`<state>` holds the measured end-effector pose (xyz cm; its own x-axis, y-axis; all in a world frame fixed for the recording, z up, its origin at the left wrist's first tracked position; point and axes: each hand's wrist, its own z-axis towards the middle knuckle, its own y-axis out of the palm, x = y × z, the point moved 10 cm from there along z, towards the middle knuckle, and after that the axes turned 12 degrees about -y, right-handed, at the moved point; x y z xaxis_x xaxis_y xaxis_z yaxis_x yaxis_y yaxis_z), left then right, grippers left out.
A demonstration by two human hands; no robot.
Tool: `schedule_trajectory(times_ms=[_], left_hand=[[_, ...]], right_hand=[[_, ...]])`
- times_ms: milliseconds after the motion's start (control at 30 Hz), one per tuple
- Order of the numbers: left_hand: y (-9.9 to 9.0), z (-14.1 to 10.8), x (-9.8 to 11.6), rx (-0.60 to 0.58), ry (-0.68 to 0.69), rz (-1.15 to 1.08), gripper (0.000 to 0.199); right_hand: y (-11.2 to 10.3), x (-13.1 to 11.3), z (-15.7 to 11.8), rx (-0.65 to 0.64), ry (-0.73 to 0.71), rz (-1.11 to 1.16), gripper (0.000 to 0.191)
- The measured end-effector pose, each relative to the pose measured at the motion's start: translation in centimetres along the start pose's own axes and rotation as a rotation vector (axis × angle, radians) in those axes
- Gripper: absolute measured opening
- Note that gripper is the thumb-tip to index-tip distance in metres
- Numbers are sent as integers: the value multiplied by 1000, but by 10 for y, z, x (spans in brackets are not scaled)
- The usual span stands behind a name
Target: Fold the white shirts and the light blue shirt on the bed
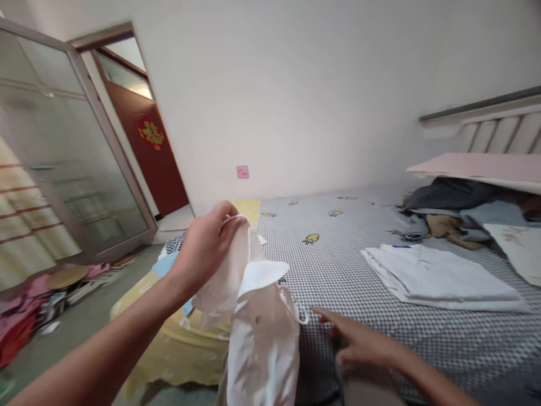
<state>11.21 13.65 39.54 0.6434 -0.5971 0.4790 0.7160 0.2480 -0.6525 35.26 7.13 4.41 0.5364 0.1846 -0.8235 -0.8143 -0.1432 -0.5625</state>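
My left hand is raised at the centre, its fingers pinched on the edge of a white garment. The thin cloth hangs from that grip, with a white collar-like flap in the middle and a small loop of cord at its right side. Just right of the loop is my right hand, index finger stretched toward the cord with a small gap between them. The right hand's fingers are apart and hold nothing.
Folded white clothes lie on the checked bedsheet at right. Behind them is a pile of dark and grey clothes under a pink board. Yellow cloth covers the bed's left side. Items lie on the floor at far left.
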Motion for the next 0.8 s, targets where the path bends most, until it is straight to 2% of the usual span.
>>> schedule_trajectory(times_ms=[67,133,167,200,267,300,367,400,467,500,533,600,667,733,800], left_hand=[[-9,0,5,56,-5,3,21],[-14,1,5,94,-30,-1,21],[-15,2,4,110,-48,-3,22],[-18,2,1,126,-65,-1,22],[-24,3,-7,159,-92,33,22],[-28,4,-15,172,-111,68,22],[-32,7,-44,149,-177,166,22],[-30,8,-66,111,-237,228,22],[-19,5,-127,-19,-384,347,21],[-14,-1,-165,-63,-504,403,20],[-11,-9,-202,-69,-599,429,17],[-2,-35,-272,-82,-767,456,13],[8,-70,-335,-105,-930,445,17],[19,-106,-382,-126,-1044,387,22],[28,-132,-411,-118,-1081,274,27]], right_hand=[[59,-16,8,2,-110,123,115],[96,-32,14,76,-142,235,129],[106,-40,16,116,-148,333,124],[114,-49,17,131,-148,446,104],[116,-69,13,88,-162,696,41],[109,-79,9,64,-181,818,36],[74,-87,2,132,-232,1039,54],[51,-83,0,243,-251,1133,54],[11,-55,-2,533,-240,1249,46],[3,-36,-1,643,-189,1262,41],[6,-17,3,704,-102,1252,36],[37,22,10,701,145,1167,30],[83,48,13,592,343,1017,30],[123,49,16,460,369,846,33],[155,27,23,308,252,682,39]])
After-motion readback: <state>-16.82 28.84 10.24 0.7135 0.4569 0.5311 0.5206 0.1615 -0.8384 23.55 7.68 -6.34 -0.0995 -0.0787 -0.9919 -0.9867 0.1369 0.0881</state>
